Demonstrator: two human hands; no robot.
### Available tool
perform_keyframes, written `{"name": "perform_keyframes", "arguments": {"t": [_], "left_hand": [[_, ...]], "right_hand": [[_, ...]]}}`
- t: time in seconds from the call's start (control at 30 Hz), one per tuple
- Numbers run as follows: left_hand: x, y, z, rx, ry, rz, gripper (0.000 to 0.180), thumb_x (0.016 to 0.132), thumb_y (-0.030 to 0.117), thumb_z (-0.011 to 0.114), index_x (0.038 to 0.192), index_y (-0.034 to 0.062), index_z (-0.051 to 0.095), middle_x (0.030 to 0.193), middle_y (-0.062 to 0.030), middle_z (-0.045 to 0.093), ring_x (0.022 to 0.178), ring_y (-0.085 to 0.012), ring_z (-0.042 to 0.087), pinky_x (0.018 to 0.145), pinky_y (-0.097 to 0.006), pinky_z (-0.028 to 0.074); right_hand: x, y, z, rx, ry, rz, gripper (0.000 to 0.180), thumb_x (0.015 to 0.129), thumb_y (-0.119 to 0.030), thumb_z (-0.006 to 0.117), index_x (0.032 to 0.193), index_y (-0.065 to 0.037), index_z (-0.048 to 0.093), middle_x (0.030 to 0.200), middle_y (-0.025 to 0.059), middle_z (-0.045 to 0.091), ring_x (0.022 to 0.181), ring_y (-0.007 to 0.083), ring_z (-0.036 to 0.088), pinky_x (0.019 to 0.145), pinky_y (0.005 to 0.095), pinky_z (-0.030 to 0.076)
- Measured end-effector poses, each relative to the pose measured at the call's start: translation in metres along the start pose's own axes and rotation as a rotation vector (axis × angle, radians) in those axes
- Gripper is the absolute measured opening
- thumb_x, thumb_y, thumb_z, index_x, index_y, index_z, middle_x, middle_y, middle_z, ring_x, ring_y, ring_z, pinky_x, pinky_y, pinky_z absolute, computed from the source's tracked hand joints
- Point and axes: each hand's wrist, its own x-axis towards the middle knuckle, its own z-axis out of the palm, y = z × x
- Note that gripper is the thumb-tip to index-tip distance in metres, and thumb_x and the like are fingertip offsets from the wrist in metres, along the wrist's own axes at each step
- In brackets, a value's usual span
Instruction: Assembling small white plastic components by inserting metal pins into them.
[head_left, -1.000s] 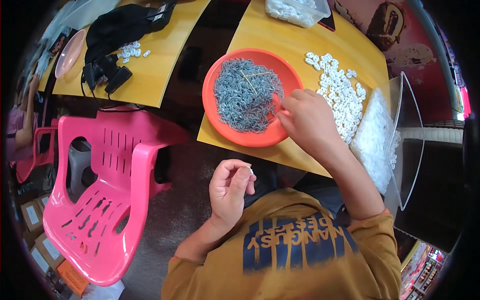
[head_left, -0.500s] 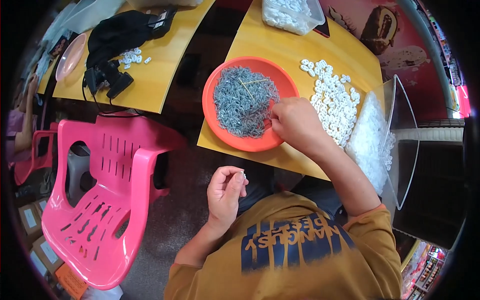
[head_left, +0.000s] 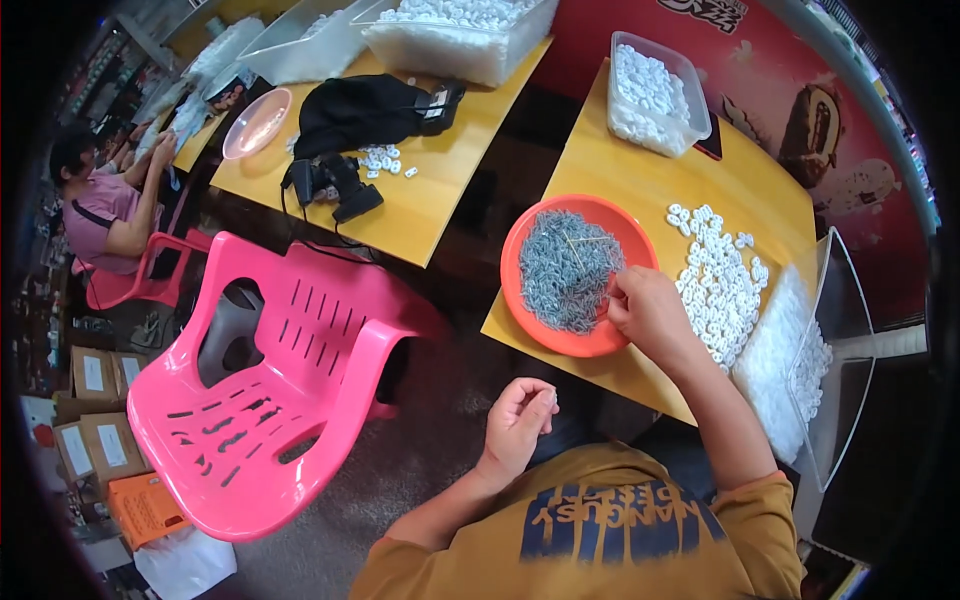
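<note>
- Head view: grey screws (head_left: 565, 270), heaped in a red bowl (head_left: 632, 233) by the table's (head_left: 585, 145) near left corner. Likely light, stiff, slippery in bulk, hardly fragile; best taken singly, by the shank, between fingertips.
- Right hand (head_left: 648, 312): at the bowl's right rim, fingers drawn narrow; whether a screw is held, cannot tell.
- Left hand (head_left: 517, 425): finger and thumb pinched on a small white piece (head_left: 553, 396), just off the table's near edge.
- White clips (head_left: 722, 295): loose pile, right of the bowl.
- Clear bag (head_left: 768, 365): along the table's right edge.
- Against the earlier frame: view swung left and up; more of a seated co-worker (head_left: 112, 215) shows; both hands keep similar poses.
</note>
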Motion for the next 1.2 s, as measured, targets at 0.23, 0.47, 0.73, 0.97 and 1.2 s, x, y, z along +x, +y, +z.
{"name": "perform_keyframes", "arguments": {"t": [0.23, 0.47, 0.73, 0.97, 1.2], "left_hand": [[-0.001, 0.008, 0.006, 0.017, 0.024, -0.015, 0.01, 0.09, 0.013, 0.053, 0.094, 0.0037, 0.053, 0.076, -0.0013, 0.054, 0.059, -0.0035, 0.046, 0.055, -0.017, 0.04], [0.004, 0.015, 0.01, -0.005, 0.019, 0.021, 0.01, 0.089, 0.013, 0.054, 0.093, 0.0039, 0.053, 0.076, -0.001, 0.055, 0.059, -0.0031, 0.047, 0.055, -0.017, 0.04], [0.016, 0.043, 0.023, -0.007, -0.018, 0.189, 0.01, 0.088, 0.009, 0.053, 0.096, 0.0026, 0.053, 0.073, -0.0018, 0.055, 0.058, -0.0038, 0.047, 0.053, -0.016, 0.04], [0.029, 0.07, 0.048, 0.094, -0.175, 0.345, 0.019, 0.086, 0.001, 0.053, 0.105, 0.0, 0.054, 0.08, -0.0008, 0.054, 0.065, -0.0031, 0.049, 0.056, -0.015, 0.04], [0.027, 0.08, 0.063, 0.172, -0.222, 0.467, 0.016, 0.082, -0.005, 0.056, 0.098, -0.0012, 0.056, 0.087, -0.0056, 0.057, 0.069, -0.007, 0.053, 0.06, -0.018, 0.042]], "right_hand": [[0.004, 0.005, -0.001, 0.179, 0.091, 0.056, 0.009, 0.071, -0.001, 0.059, 0.078, 0.001, 0.053, 0.069, 0.0143, 0.056, 0.065, 0.0271, 0.057, 0.059, 0.0332, 0.046], [-0.002, 0.006, -0.011, 0.656, -0.004, 0.288, 0.01, 0.082, -0.003, 0.059, 0.091, 0.001, 0.059, 0.081, 0.0005, 0.061, 0.074, 0.0062, 0.054, 0.068, 0.0216, 0.045], [-0.019, -0.027, -0.041, 1.401, -0.074, 0.326, 0.02, 0.084, -0.008, 0.059, 0.102, 0.0, 0.054, 0.087, 0.0017, 0.059, 0.08, 0.0081, 0.056, 0.073, 0.0216, 0.046], [-0.037, -0.049, -0.063, 1.602, -0.121, 0.237, 0.024, 0.086, -0.004, 0.056, 0.108, 0.001, 0.048, 0.081, 0.0016, 0.056, 0.078, 0.0082, 0.056, 0.072, 0.0218, 0.046], [-0.039, -0.057, -0.073, 1.598, -0.172, 0.248, 0.024, 0.086, -0.003, 0.055, 0.108, 0.0, 0.047, 0.082, 0.0014, 0.054, 0.078, 0.0081, 0.055, 0.071, 0.022, 0.045]]}}
